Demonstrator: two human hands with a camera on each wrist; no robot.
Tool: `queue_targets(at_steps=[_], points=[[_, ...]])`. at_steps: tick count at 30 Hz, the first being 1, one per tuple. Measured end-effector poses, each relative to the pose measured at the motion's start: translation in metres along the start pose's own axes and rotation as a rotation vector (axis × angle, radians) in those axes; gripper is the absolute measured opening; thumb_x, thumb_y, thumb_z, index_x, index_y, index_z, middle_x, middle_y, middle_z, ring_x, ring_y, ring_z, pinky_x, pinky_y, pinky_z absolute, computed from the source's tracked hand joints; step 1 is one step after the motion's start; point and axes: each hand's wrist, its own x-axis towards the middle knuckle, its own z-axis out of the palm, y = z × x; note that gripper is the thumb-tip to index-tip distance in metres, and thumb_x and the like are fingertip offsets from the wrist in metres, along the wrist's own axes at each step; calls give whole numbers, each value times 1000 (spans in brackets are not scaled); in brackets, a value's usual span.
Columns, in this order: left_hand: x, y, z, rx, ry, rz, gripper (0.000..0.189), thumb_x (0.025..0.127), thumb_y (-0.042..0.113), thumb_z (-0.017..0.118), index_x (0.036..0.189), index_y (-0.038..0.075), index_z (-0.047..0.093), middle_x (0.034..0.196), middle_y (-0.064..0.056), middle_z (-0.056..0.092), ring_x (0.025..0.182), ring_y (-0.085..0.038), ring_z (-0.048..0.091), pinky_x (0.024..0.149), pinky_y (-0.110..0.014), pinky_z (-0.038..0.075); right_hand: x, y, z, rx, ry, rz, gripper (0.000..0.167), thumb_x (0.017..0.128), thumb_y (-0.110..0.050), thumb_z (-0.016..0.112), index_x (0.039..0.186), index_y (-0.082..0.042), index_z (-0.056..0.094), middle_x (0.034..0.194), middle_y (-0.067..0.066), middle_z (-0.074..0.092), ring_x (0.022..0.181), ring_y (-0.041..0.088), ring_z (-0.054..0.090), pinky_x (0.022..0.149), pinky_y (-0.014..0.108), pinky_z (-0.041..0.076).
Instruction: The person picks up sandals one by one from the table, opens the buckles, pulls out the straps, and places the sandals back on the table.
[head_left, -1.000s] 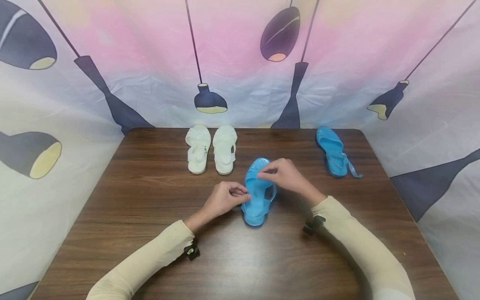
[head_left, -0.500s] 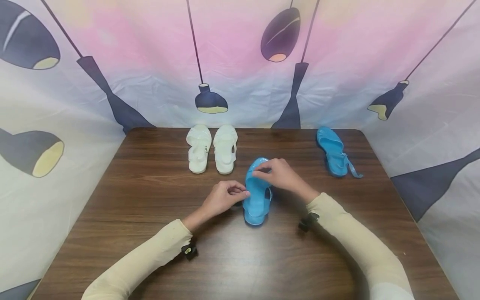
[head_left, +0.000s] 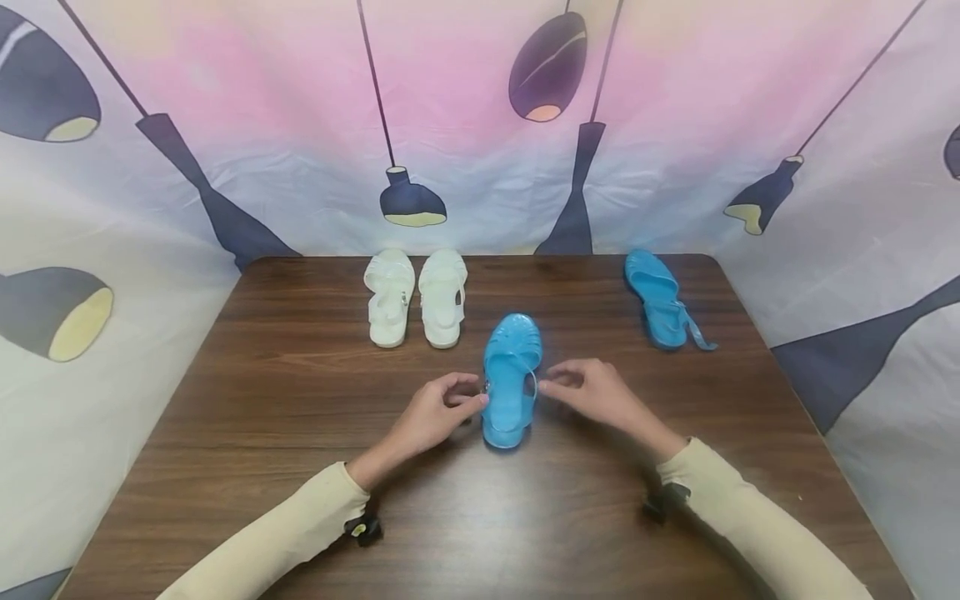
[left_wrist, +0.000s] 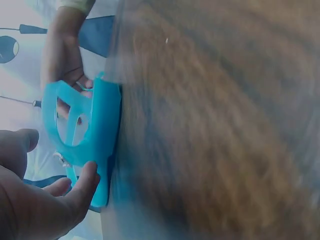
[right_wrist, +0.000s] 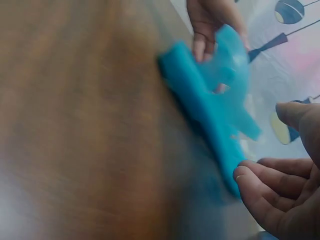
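A blue sandal lies upright on the table, toe pointing away from me, with its strap across to the right side. At its left edge is my left hand, fingers relaxed, thumb and fingertips by the buckle side. In the left wrist view the metal buckle shows between spread thumb and fingers, which do not close round the sandal. My right hand is just right of the sandal. The right wrist view has its fingers loosely extended near the toe end, thumb apart; whether they touch cannot be told.
Two white sandals stand side by side at the back of the brown wooden table. Another blue sandal is at the back right, its strap hanging loose on the table. Printed cloth surrounds the table.
My right hand has drawn back from over the sandal's toe to its right side, uncovering the front. The left hand has shifted slightly down and left. The sandal stays nearly in place.
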Motion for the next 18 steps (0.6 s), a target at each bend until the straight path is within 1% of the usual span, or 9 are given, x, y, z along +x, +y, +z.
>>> queue_targets(at_steps=[2, 5, 8, 12, 14, 18], points=[[-1, -1, 2, -27, -17, -5, 49, 97, 35, 72, 135, 7, 63, 134, -9, 67, 112, -23, 70, 86, -34, 60, -5, 1, 9, 47, -26, 31, 64, 89, -57, 74, 130, -9, 68, 102, 3, 76, 78, 14, 70, 70, 33, 61], [0, -2, 4, -67, -32, 9, 49, 98, 32, 72, 135, 3, 62, 134, -13, 66, 116, -26, 68, 90, -34, 59, -10, 1, 21, 116, -58, 67, 69, 89, -57, 73, 136, -7, 64, 105, 5, 76, 79, 14, 71, 70, 34, 61], [2, -1, 7, -91, -41, 12, 47, 98, 31, 71, 134, 2, 63, 132, -14, 67, 118, -27, 67, 92, -34, 58, -10, 0, 30, 185, -74, 86, 69, 92, -55, 72, 138, -5, 62, 105, 6, 76, 81, 16, 73, 71, 35, 61], [6, -3, 10, -88, -56, 8, 44, 99, 31, 70, 131, 1, 66, 129, -16, 69, 116, -27, 69, 91, -36, 58, -8, -1, 37, 268, -87, 85, 63, 95, -49, 70, 136, -2, 62, 106, 9, 76, 83, 19, 74, 74, 36, 62], [8, -5, 10, -78, -62, 9, 43, 99, 30, 70, 130, 1, 67, 127, -16, 70, 115, -26, 69, 91, -37, 58, -6, -2, 39, 310, -99, 74, 60, 96, -46, 71, 135, -1, 63, 109, 12, 76, 86, 21, 74, 75, 37, 62], [11, -8, 11, -97, -73, 19, 40, 98, 27, 71, 127, 0, 68, 124, -16, 71, 114, -27, 69, 93, -39, 58, -6, -3, 41, 395, -121, 62, 57, 95, -40, 73, 134, 0, 63, 116, 15, 74, 96, 25, 75, 79, 37, 62]])
